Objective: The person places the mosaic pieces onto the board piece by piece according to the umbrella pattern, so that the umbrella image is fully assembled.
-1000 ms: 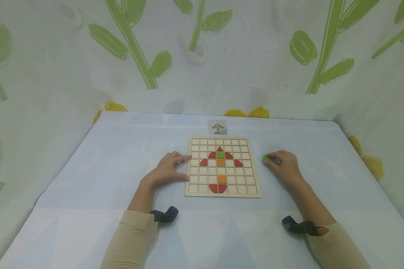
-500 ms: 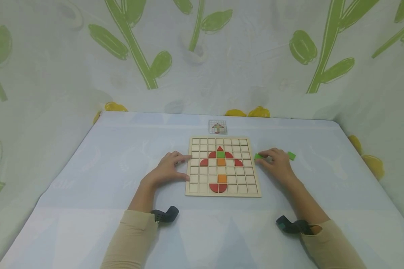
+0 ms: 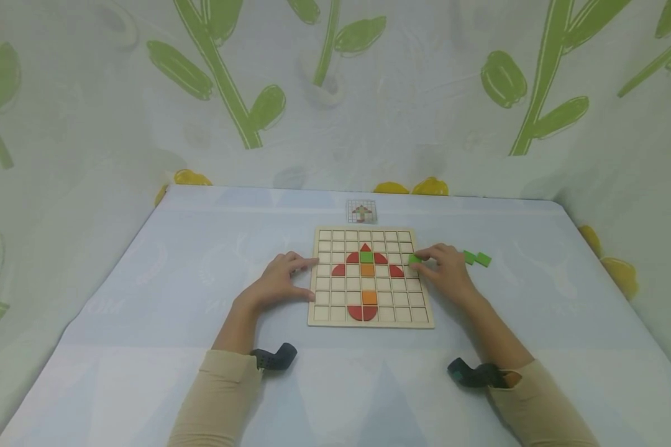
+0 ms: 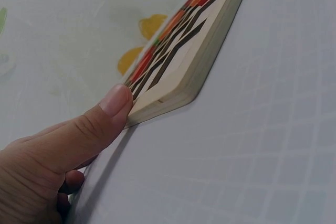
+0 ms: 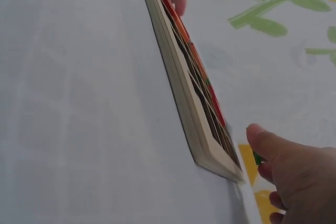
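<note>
A square wooden grid board (image 3: 371, 323) lies on the table with red, orange and green pieces set in its cells. Thumb and index finger of my left hand (image 3: 276, 279) touch the board's left edge; the left wrist view shows the thumb (image 4: 113, 100) against its corner. Over the right border, my right hand (image 3: 446, 270) pinches a green square tile (image 3: 414, 259) between thumb and index finger. In the right wrist view only a sliver of that green tile (image 5: 257, 158) shows. Two more green tiles (image 3: 483, 259) lie on the table behind the right hand.
A small pattern card (image 3: 361, 212) with a printed grid figure lies beyond the board. Leaf-patterned fabric (image 3: 402, 93) rises behind the table's far edge. Both wrists carry dark camera mounts (image 3: 477, 373).
My right hand has moved left with the green tile, from beside the board to over its right border. Two green tiles have come into sight behind it. The left hand stays put.
</note>
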### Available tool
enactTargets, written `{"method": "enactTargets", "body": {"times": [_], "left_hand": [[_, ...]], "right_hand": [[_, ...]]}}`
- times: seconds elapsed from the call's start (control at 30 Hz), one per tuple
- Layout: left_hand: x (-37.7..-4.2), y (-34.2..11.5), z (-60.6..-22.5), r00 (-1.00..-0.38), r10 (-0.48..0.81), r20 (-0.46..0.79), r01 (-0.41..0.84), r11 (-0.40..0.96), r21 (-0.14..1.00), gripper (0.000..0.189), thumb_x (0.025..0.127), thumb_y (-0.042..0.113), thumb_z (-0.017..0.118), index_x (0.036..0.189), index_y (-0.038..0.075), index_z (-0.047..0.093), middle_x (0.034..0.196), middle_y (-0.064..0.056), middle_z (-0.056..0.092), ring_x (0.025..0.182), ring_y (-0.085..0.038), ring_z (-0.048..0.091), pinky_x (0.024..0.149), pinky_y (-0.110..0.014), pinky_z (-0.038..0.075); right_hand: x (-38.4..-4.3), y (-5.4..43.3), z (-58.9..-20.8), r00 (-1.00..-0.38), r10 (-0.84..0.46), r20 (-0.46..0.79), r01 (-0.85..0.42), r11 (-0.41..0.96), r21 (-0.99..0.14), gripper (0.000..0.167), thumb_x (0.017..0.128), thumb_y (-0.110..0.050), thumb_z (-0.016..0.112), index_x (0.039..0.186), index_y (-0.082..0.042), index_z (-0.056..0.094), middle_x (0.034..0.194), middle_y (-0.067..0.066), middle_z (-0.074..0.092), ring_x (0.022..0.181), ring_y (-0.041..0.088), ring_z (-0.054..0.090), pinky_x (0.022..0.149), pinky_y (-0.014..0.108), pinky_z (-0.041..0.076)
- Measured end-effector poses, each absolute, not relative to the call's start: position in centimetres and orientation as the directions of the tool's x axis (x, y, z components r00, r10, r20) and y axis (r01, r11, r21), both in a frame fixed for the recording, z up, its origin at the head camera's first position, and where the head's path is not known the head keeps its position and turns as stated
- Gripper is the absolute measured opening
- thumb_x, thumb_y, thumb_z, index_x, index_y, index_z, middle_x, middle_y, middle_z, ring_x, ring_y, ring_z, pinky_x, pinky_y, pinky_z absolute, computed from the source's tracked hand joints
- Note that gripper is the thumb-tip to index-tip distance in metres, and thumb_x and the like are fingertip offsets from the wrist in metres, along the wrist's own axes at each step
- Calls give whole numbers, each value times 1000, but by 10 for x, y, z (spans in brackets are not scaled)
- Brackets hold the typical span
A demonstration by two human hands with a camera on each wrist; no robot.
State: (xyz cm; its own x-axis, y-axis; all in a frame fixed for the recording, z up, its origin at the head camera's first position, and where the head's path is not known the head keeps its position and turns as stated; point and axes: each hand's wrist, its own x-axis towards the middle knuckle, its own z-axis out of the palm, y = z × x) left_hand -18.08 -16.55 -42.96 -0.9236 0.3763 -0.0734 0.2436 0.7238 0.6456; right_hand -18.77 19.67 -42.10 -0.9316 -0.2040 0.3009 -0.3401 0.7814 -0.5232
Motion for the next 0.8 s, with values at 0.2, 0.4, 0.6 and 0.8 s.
{"method": "enactTargets", "body": {"times": [0.2,0.4,0.6,0.8], "left_hand": [[-180,-166,-430,-923,379,-69,248,722,646,81,66,41,83,137,23,51,113,-1,50,104,-20,40,88,-38,36],[-180,-165,-431,-923,379,-66,249,719,649,81,65,42,83,137,23,52,114,-2,51,103,-20,41,88,-38,37],[-180,-165,-431,-925,375,-67,243,718,652,81,66,43,83,137,23,52,113,-1,50,103,-19,41,88,-37,36],[-179,-164,-432,-926,372,-61,246,719,650,81,66,43,83,137,23,51,113,-1,50,102,-19,41,87,-37,36]], "right_hand": [[-188,186,-420,-937,-218,271,-335,777,-532,31,81,-24,74,104,-4,69,101,12,64,98,28,52,84,44,36],[-190,177,-421,-925,-258,279,-372,766,-525,33,80,-26,75,104,-4,70,96,10,64,94,28,53,87,46,34],[-190,168,-420,-907,-301,294,-416,744,-523,32,80,-26,75,103,-5,71,92,8,64,89,26,51,83,44,34],[-192,160,-423,-894,-336,296,-445,735,-511,30,79,-26,76,101,-6,72,93,7,65,90,25,51,83,42,33]]}}
